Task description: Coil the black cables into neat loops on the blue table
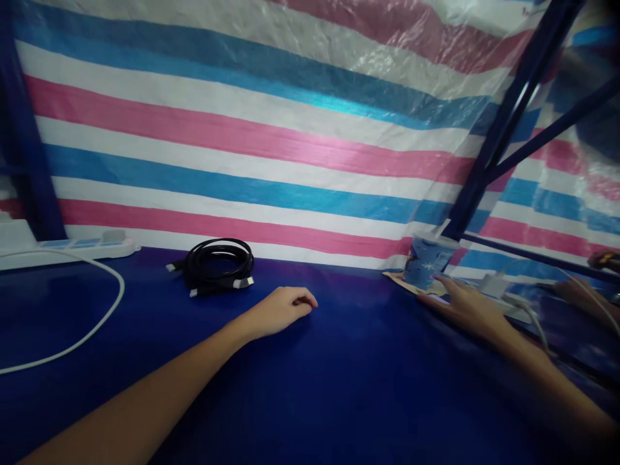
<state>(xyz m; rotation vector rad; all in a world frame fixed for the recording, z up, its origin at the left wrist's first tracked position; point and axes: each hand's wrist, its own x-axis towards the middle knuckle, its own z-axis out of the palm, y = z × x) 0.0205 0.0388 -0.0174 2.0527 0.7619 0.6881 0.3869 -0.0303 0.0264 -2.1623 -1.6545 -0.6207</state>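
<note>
My left hand rests on the dark blue table, fingers loosely curled, a gap between thumb and forefinger, nothing in it. Behind it and to its left lies a coiled black cable with light metal plugs. Farther right, my right hand reaches out with thumb and fingers apart, close beside a blue paper cup with a straw. Whether the fingertips touch the cup is unclear. The cup stands upright on a flat tan piece, and a pale flat thing, partly hidden, shows by my fingers.
A white power strip lies at the back left, with a white cord looping forward. White chargers and cords sit beyond my right hand. Another person's hand is at far right. Striped sheeting and blue posts bound the table.
</note>
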